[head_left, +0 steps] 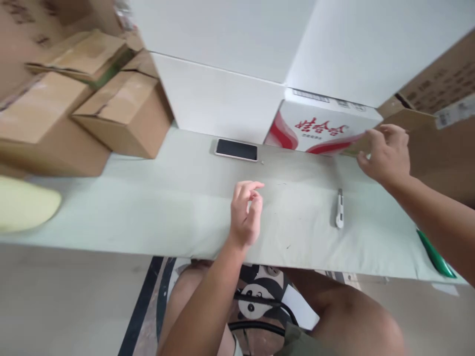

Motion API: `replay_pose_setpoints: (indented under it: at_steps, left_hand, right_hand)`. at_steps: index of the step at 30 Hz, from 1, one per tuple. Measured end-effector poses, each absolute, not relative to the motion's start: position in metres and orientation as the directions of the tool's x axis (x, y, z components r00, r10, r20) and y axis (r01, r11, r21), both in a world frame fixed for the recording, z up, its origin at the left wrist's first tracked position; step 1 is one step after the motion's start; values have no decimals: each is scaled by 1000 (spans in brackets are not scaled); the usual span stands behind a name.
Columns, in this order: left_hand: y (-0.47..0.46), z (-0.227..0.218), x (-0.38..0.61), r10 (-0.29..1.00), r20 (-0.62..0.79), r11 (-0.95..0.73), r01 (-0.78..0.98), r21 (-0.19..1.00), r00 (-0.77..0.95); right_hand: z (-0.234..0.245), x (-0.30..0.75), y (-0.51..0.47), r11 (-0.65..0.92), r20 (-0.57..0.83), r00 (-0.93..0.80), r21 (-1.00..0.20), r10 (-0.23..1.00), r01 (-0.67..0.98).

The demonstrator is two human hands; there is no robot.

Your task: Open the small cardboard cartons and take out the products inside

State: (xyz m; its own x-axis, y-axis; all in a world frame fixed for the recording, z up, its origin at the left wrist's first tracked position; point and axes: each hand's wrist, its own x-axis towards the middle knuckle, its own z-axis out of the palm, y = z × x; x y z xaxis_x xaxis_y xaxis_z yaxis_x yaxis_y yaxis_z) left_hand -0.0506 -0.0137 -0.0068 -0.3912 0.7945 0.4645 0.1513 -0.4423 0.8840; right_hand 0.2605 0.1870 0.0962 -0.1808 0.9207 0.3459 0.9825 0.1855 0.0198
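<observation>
Above the middle of the table my left hand (pixel 245 215) is half curled, with a gap between thumb and fingers and nothing in it. My right hand (pixel 388 154) reaches out at the right, its bent fingers apart, near the right end of a white box (pixel 322 126) with red waves and red lettering. I cannot tell whether it touches the box. A white utility knife (pixel 340 210) lies on the cloth between the two hands. Behind my left hand a phone (pixel 236 150) with a dark screen lies flat near the white panels.
White panels (pixel 226 99) stand along the back of the cloth-covered table (pixel 148 207). Brown cartons (pixel 124 111) crowd the left, and a large carton (pixel 438 148) stands at the right. A yellow rounded thing (pixel 27 203) and a green thing (pixel 436 254) lie near opposite ends.
</observation>
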Motion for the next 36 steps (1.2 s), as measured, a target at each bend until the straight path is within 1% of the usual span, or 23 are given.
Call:
replay_pose_setpoints:
  at_steps: [4,5,7,9,11,14,15,16,18,20,22,24,26,30,33,36]
  left_hand:
    - [-29,0,-69,778,419,-436,77,897,-469]
    - [-32,2,-74,772,401,-433,54,900,-493]
    - [-38,5,-87,760,363,-424,12,906,-540]
    - [-42,8,-99,746,336,-426,-25,904,-575]
    - [-46,11,-109,726,315,-438,-58,897,-611]
    - [-49,15,-120,694,275,-454,-109,884,-665]
    - [-49,17,-123,690,261,-462,-133,877,-675]
    - [-49,19,-125,689,249,-472,-161,867,-681]
    - [-50,22,-130,685,226,-494,-213,843,-693]
    - [-51,25,-135,674,214,-509,-235,828,-707]
    - [-54,28,-141,664,216,-517,-231,824,-716]
    - [-57,30,-146,656,232,-527,-216,822,-718]
    - [-60,31,-149,646,252,-540,-198,818,-721]
    - [-64,29,-151,592,329,-568,-92,818,-736]
    - [-64,24,-154,487,383,-553,62,831,-785]
    - [-62,18,-160,319,441,-486,255,836,-839]
  right_hand:
    - [102,185,183,261,273,-254,14,928,965]
    - [101,158,181,303,251,-296,11,922,953]
    - [98,98,175,435,212,-425,3,880,901]
    - [91,30,164,593,176,-582,-11,794,805]
    - [84,-41,149,733,155,-722,-17,674,681]
    - [76,-143,125,890,157,-878,-4,452,457]
    - [75,-173,118,919,166,-906,-4,389,394]
    - [74,-200,114,934,171,-920,-6,353,357]
    - [70,-242,109,933,163,-920,-17,357,359]
    - [64,-265,109,916,145,-906,-4,397,400]
    - [57,-271,110,915,169,-903,19,394,403]
    - [51,-264,110,924,236,-901,27,364,381]
    - [49,-247,106,918,279,-885,32,372,396]
    - [51,-194,96,882,229,-867,66,442,467]
    - [50,-134,85,881,281,-854,57,437,469]
    - [43,-55,62,891,413,-828,78,379,447]
